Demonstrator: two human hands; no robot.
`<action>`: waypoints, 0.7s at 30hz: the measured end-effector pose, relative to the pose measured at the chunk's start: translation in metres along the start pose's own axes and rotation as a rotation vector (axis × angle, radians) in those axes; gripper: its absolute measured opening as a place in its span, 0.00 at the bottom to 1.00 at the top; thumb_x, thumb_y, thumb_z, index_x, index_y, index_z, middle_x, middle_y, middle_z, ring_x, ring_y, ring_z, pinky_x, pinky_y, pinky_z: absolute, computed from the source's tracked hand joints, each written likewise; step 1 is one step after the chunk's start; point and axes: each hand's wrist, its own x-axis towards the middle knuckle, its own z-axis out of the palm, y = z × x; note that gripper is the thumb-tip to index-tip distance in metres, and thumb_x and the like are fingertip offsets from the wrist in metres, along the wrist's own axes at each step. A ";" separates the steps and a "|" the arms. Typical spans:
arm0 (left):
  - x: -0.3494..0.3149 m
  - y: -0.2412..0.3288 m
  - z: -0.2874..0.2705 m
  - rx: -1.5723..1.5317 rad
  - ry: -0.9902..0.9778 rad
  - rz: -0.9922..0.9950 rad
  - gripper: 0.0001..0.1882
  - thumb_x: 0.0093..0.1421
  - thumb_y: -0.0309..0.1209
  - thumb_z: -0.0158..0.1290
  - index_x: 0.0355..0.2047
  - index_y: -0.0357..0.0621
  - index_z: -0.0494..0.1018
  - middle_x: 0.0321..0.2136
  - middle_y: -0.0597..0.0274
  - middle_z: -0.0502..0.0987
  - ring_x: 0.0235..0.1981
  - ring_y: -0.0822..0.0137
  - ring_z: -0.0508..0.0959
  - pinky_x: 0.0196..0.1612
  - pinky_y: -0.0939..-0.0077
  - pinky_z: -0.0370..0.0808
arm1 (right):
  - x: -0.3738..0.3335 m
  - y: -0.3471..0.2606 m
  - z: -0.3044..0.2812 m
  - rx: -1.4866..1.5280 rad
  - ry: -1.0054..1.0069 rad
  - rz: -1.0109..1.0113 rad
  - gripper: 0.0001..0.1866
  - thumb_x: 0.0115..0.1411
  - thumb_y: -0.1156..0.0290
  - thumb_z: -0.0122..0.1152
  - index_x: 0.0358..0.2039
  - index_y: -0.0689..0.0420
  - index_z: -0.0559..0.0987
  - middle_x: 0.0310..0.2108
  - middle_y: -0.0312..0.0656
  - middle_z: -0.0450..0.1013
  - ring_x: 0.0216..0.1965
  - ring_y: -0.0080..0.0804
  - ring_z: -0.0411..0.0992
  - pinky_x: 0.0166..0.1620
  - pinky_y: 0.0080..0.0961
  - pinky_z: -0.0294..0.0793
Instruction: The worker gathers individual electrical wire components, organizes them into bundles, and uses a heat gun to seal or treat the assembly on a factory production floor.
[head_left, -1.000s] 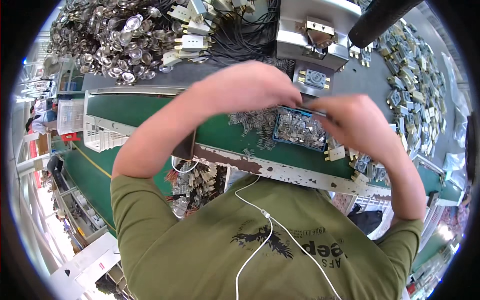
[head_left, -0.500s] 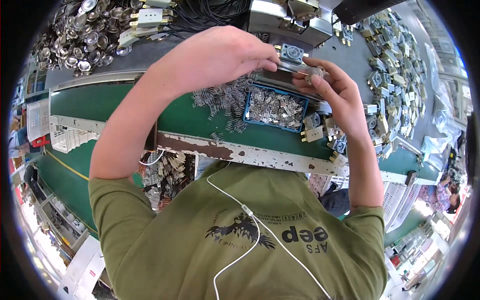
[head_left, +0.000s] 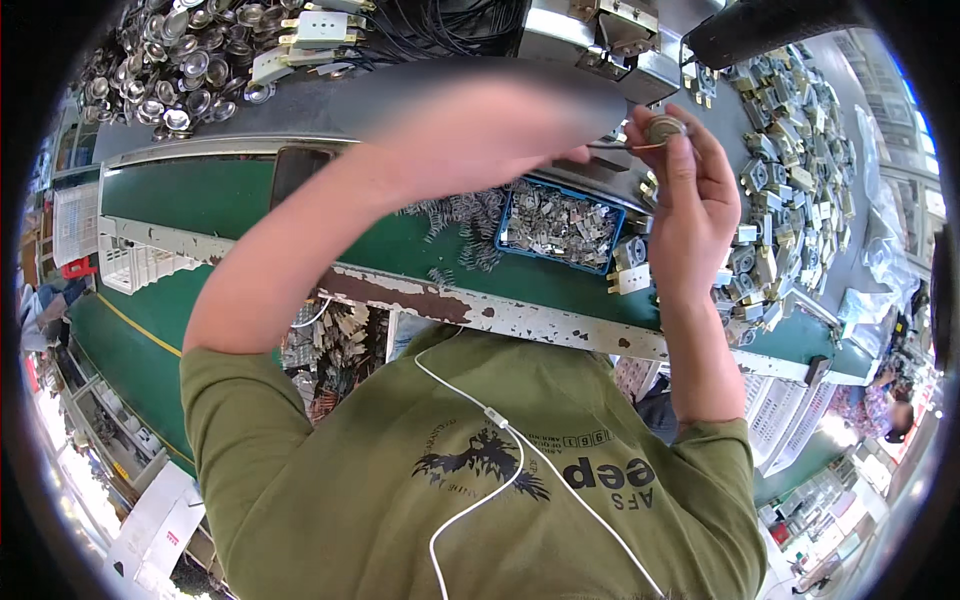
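A green and dark-grey workbench (head_left: 230, 182) bears round metal cups (head_left: 195, 68) at upper left, black cables (head_left: 455, 35) and a metal fixture (head_left: 563, 38) at top centre, coiled springs (head_left: 468, 225) and a blue tray (head_left: 550, 260) mid-frame, and heaped grey blocks (head_left: 785, 185) at right.

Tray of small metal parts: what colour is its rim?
Blue; the tray shows best in the head view.

Factory workshop: heaped metal cups (head_left: 195, 66), loose springs (head_left: 472, 228), green workbench (head_left: 190, 190).
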 end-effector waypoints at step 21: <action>-0.003 0.010 -0.004 0.550 -0.036 0.111 0.11 0.57 0.37 0.60 0.31 0.46 0.72 0.23 0.62 0.73 0.29 0.59 0.78 0.33 0.66 0.75 | -0.002 -0.014 -0.006 -0.360 -0.323 0.099 0.18 0.60 0.73 0.65 0.51 0.60 0.78 0.30 0.37 0.78 0.33 0.18 0.73 0.40 0.20 0.73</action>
